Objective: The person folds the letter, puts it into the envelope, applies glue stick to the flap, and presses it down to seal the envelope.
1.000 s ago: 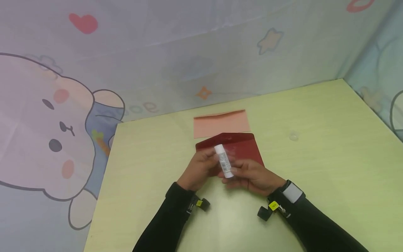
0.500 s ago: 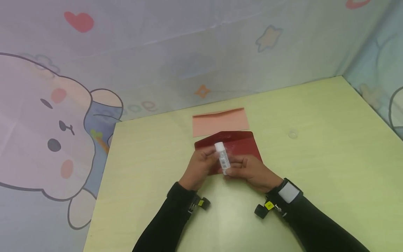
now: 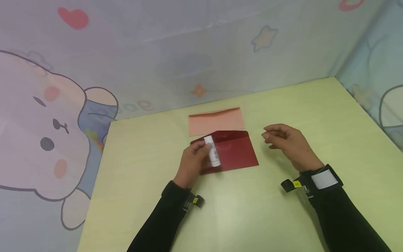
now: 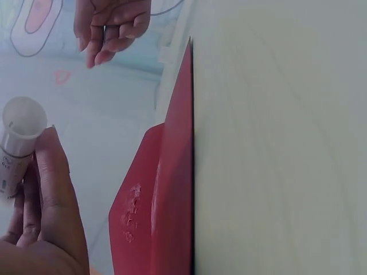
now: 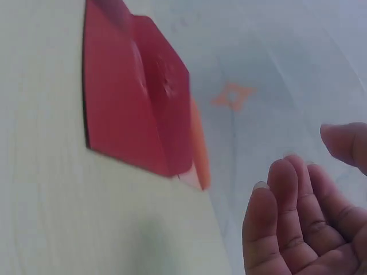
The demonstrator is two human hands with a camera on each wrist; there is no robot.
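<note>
My left hand (image 3: 192, 161) holds a white glue stick (image 3: 212, 151) between thumb and fingers over a dark red envelope (image 3: 237, 152). The left wrist view shows one round end of the glue stick (image 4: 20, 129) facing the camera. The envelope lies on the table with its flap raised; whitish glue marks (image 4: 131, 212) show on that flap. To the right of the envelope is my right hand (image 3: 291, 145), fingers slightly bent and thumb apart. Nothing shows between its fingers in the right wrist view.
Behind the red envelope lies a pink envelope (image 3: 217, 122), its flap side toward the back. The pale yellow table (image 3: 239, 213) ends at a printed cloth backdrop (image 3: 163, 52). Another cloth (image 3: 387, 66) hangs along the right side.
My right hand has let go of the glue stick and moved right, over where a small clear cap lay, now hidden from the head view. The left hand has shifted slightly left with the stick.
</note>
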